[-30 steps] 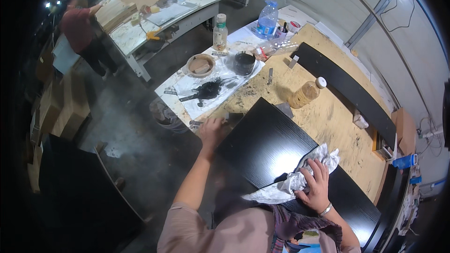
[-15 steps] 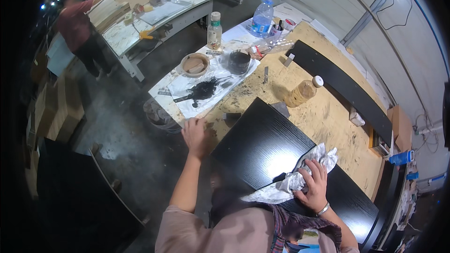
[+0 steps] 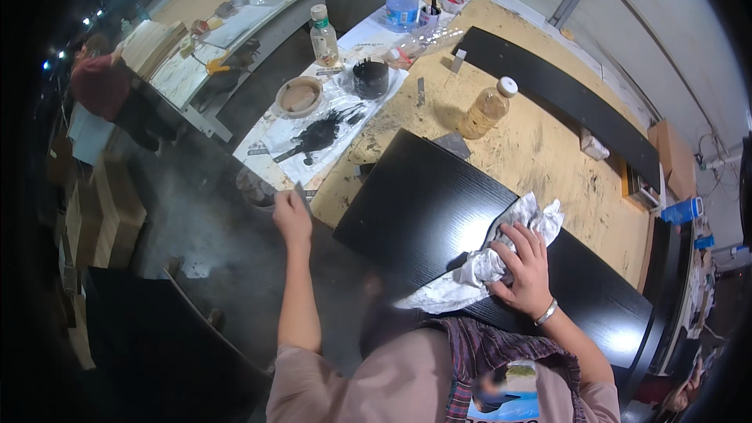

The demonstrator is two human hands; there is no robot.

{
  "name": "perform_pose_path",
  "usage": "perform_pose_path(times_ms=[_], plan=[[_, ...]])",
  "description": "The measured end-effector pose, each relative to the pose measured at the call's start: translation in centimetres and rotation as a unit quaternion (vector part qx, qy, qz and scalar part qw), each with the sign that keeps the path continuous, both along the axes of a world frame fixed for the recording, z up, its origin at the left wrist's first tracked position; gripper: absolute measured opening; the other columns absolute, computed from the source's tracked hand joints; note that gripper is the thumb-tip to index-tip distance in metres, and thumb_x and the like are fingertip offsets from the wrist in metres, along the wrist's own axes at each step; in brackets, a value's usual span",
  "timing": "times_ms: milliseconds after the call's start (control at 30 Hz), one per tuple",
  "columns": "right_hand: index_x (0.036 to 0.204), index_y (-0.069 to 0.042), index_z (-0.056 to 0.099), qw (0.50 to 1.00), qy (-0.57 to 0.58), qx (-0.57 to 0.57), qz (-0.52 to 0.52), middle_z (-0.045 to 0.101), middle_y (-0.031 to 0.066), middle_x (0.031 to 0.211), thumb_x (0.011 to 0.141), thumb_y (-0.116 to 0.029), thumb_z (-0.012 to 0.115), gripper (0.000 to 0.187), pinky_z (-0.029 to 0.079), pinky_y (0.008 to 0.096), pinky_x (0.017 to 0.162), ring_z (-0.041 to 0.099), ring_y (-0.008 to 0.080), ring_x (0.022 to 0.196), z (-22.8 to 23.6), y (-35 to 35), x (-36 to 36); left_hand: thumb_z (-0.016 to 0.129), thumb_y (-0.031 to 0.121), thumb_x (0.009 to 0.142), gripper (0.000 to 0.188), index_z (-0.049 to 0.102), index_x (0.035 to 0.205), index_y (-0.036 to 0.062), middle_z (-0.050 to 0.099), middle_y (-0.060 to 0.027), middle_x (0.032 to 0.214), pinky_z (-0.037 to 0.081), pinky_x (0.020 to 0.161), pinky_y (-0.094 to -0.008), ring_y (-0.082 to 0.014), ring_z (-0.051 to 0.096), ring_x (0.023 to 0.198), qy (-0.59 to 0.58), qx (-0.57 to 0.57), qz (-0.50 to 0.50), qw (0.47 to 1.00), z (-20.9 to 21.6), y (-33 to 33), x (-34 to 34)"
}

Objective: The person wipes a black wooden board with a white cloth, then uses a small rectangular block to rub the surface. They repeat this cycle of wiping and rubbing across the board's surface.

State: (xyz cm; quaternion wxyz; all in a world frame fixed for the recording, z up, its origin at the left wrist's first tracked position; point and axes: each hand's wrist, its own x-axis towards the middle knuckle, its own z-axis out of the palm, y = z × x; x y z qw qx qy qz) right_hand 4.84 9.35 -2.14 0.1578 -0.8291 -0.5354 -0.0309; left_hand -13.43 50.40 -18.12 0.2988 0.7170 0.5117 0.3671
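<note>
A glossy black wood-grain panel point(image 3: 423, 196) lies at an angle on the worn wooden workbench. My right hand point(image 3: 523, 266), a silver bracelet at its wrist, is closed over a crumpled white rag point(image 3: 439, 291) with dark stains, pressed to the panel. Left of the panel, just off the bench's edge, my left hand point(image 3: 292, 219) is closed. A thin grey flat piece point(image 3: 301, 193) juts up from its fingers; its exact kind cannot be told. Beyond it, white plastic sheeting point(image 3: 288, 175) carries a smeared black paste point(image 3: 319, 133).
On the sheeting are a round bowl point(image 3: 299, 97) and a black-coated tub point(image 3: 370, 78). Bottles stand behind, including a yellowish one point(image 3: 492, 108) near the panel. A curved black board point(image 3: 548, 82) lies along the far side. Another person point(image 3: 102, 90) works at the left table.
My left hand has gone from open fingers at the bench's edge to a closed grip with the thin grey piece showing. The view has shifted; my right hand stays on the rag.
</note>
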Motion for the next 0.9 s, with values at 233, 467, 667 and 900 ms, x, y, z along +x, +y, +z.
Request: perform_pose_path(times_ms=[233,467,667,900], plan=[[0.131,-0.018,0.066,1.0,0.013,0.007,-0.019,0.055,0.0134,0.149,0.071,-0.04,0.081,0.065,0.031,0.0591,0.118,0.048,0.0388,0.14,0.0,-0.5,-0.2,0.061,0.01,0.103,0.011,0.062,0.099,0.0001,0.065,-0.0141,0.075,0.052,0.064,-0.036,-0.0226,0.064,0.064,-0.073,0.12,-0.18,0.974,14.6,-9.1,1.2],[0.124,-0.016,0.068,0.999,0.015,0.035,-0.02,0.057,0.0125,0.145,0.07,-0.035,0.082,0.059,0.033,0.0579,0.117,0.05,0.038,0.138,0.2,-0.2,-0.2,0.064,0.007,0.101,0.01,0.066,0.101,-0.0034,0.067,0.0003,0.083,0.048,0.062,-0.0247,-0.0056,0.058,0.07,-0.149,-0.226,-0.24,0.932,15.7,-9.3,1.2],[0.11,-0.009,0.065,0.996,0.011,0.087,-0.012,0.061,0.0128,0.136,0.065,-0.017,0.081,0.048,0.038,0.0575,0.111,0.054,0.0391,0.131,0.0,-0.2,0.8,0.069,-0.005,0.088,0.011,0.069,0.099,-0.0006,0.068,-0.0094,0.089,0.053,0.07,-0.0347,-0.0259,0.066,0.075,0.033,0.244,-0.338,0.908,15.4,-13.1,1.6],[0.103,0.0,0.06,0.979,-0.028,0.124,-0.157,0.064,0.0163,0.129,0.063,-0.004,0.072,0.042,0.046,0.0508,0.103,0.058,0.0416,0.122,-1.1,-9.0,2.9,0.074,0.002,0.084,0.009,0.066,0.081,0.0032,0.064,-0.0095,0.081,0.049,0.065,-0.043,-0.0318,0.061,0.074,0.117,0.335,-0.24,0.904,15.5,-12.4,-0.7]])
